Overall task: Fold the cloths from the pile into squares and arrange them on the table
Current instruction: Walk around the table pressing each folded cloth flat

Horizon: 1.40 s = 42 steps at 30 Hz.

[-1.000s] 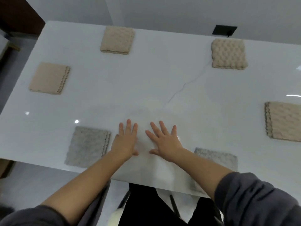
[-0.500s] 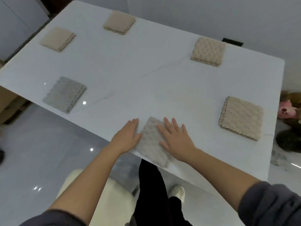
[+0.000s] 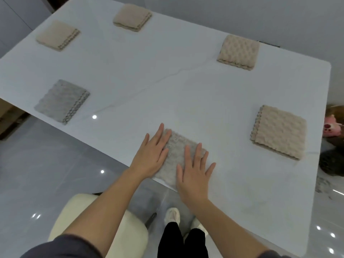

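Since a second ago both flat, open hands, left hand (image 3: pixel 151 155) and right hand (image 3: pixel 193 173), have shifted onto the grey folded cloth (image 3: pixel 176 155) at the table (image 3: pixel 167 90) edge, 6 o'clock, indicating final placement adjustment.

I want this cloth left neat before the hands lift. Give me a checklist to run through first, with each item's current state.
1. Both hands flat on the gray cloth: ok, left hand and right hand press it.
2. Cloth folded square: ok, roughly square.
3. Cloth fully on the table: not ok, its near corner sits at or over the edge.
4. Apart from the beige cloth on the right: ok.
5. Aligned with the other gray cloth: cannot tell.
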Each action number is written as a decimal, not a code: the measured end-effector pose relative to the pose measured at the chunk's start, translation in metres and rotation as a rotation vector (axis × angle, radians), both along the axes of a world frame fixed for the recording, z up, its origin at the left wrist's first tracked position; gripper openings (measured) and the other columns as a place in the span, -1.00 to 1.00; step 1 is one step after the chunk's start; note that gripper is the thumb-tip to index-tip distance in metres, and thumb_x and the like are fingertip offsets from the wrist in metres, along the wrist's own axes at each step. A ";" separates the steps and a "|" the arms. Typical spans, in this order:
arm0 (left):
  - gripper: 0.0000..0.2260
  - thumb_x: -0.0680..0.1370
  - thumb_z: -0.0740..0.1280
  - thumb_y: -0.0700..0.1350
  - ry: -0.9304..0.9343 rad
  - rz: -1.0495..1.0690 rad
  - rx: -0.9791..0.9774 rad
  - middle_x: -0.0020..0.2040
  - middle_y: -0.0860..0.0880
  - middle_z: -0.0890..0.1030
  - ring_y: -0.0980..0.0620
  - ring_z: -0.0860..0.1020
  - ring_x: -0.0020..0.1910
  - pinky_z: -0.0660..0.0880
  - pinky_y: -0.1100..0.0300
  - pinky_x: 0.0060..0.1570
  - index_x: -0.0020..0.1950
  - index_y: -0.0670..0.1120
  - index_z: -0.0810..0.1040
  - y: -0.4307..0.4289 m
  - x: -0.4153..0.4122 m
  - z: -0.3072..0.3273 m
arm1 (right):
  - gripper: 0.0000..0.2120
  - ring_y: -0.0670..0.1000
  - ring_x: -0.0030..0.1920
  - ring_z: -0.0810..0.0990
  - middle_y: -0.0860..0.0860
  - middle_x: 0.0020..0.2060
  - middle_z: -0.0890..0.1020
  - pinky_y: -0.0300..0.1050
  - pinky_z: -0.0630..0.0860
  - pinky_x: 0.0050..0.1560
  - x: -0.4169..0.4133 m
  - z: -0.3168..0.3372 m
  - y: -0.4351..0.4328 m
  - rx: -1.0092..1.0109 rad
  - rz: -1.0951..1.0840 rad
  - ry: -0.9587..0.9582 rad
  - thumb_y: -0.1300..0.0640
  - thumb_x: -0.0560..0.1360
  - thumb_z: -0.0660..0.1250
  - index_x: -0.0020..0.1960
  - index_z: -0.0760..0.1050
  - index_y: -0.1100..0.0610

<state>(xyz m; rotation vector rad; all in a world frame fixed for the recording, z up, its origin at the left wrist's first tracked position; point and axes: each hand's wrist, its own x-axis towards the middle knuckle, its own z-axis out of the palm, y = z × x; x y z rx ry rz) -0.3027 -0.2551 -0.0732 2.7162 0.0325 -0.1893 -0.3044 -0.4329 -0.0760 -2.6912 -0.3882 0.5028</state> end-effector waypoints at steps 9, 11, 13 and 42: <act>-0.50 0.64 -0.13 0.00 -0.014 -0.124 0.130 0.60 -0.02 -0.17 0.10 -0.14 0.56 -0.11 -0.11 0.52 0.60 -0.03 -0.05 -0.001 0.008 -0.020 | -0.42 0.18 0.57 -0.17 0.09 0.58 -0.13 0.26 -0.28 0.48 0.001 -0.027 0.022 -0.028 -0.070 -0.154 -0.07 0.61 -0.10 0.59 -0.10 0.04; -0.50 0.64 -0.12 0.00 -0.024 -0.130 0.121 0.60 -0.03 -0.15 0.10 -0.12 0.56 -0.12 -0.10 0.52 0.60 -0.05 -0.02 0.003 0.015 -0.019 | -0.42 0.17 0.57 -0.19 0.08 0.58 -0.14 0.25 -0.30 0.48 0.006 -0.026 0.027 -0.023 -0.077 -0.164 -0.07 0.61 -0.12 0.59 -0.11 0.04; -0.50 0.65 -0.10 -0.01 -0.030 -0.132 0.108 0.60 -0.03 -0.15 0.09 -0.11 0.56 -0.13 -0.09 0.52 0.60 -0.06 -0.01 0.007 0.021 -0.018 | -0.42 0.15 0.57 -0.24 0.06 0.58 -0.19 0.25 -0.32 0.48 0.011 -0.025 0.029 -0.023 -0.081 -0.156 -0.09 0.61 -0.15 0.58 -0.16 0.02; -0.49 0.65 -0.12 0.06 -0.022 -0.140 0.080 0.60 -0.03 -0.15 0.01 -0.15 0.57 -0.14 -0.06 0.52 0.59 0.02 -0.08 0.005 0.014 -0.013 | -0.42 0.08 0.55 -0.35 -0.01 0.56 -0.29 0.23 -0.36 0.48 0.021 -0.011 0.020 0.010 -0.022 -0.063 -0.16 0.58 -0.27 0.55 -0.30 -0.08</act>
